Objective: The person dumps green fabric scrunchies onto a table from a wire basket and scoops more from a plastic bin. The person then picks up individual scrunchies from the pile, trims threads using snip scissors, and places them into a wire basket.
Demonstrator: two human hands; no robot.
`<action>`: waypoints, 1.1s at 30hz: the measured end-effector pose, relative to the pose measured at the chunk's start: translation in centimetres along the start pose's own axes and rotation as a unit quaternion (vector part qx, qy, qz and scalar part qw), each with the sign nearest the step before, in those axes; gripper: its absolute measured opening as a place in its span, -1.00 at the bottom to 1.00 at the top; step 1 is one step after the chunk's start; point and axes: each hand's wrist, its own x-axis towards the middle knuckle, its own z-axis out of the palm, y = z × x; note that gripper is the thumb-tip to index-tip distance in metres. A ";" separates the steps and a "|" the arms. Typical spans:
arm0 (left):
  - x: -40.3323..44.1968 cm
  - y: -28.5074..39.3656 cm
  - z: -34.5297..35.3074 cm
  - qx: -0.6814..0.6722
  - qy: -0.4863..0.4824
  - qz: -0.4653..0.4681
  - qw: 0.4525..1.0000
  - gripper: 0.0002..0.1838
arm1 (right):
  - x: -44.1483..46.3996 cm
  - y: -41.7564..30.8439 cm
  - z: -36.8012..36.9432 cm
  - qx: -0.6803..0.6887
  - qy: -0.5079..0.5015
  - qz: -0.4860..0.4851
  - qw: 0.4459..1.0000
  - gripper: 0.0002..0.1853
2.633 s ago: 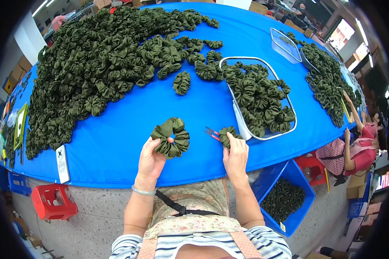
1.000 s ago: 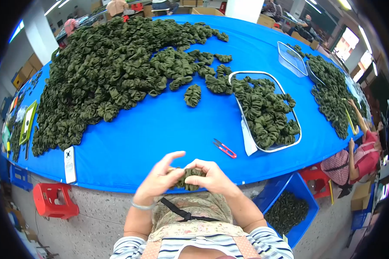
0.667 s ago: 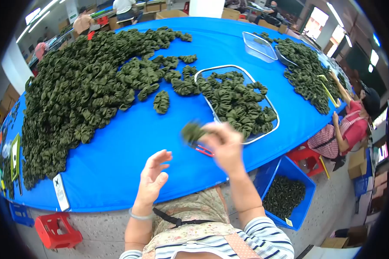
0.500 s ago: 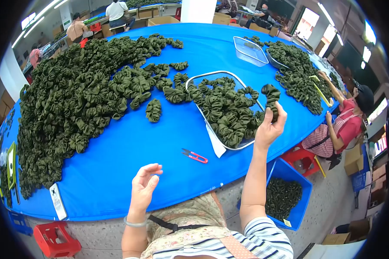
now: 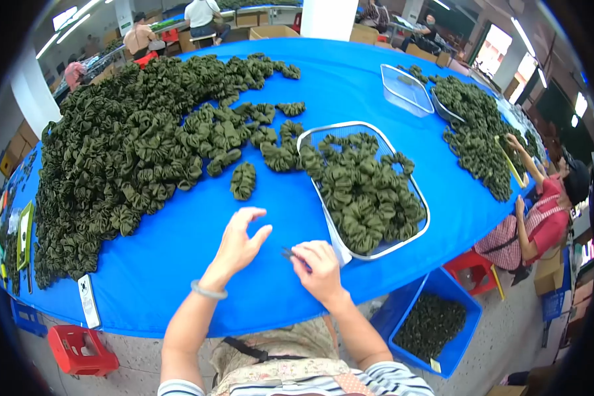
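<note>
My left hand is raised over the blue table cloth with thumb and fingers apart and nothing in it. To its right, my right hand is closed on the small thread snips, whose tips poke out to the left; the handle is mostly covered. Just beyond my left hand lies a single dark green scrunchie. A wire basket full of green scrunchies stands to the right of my hands. The large scrunchie pile spreads over the left of the table.
A white phone lies at the table's near left edge. Below the right edge is a blue crate with dark pieces, near red stools. An empty clear basket and another pile are farther right, beside a seated co-worker.
The scrunchie that my right hand held at the basket is no longer in it. That hand has come back left and taken up the snips. My left hand has moved forward, still empty.
</note>
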 end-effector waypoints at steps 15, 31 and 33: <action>24.5 -7.6 9.5 0.366 -0.101 -0.035 0.924 -0.38 | -0.5 1.8 1.9 0.018 -0.121 0.051 0.991 -0.79; 6.1 -8.8 -1.3 0.298 -0.080 0.001 0.951 -0.57 | -1.4 2.2 2.2 -0.049 -0.068 0.047 0.995 -0.88; 3.6 -9.1 -3.3 0.267 -0.067 0.018 0.961 -0.56 | -1.7 2.2 2.4 -0.060 -0.062 0.045 0.995 -0.89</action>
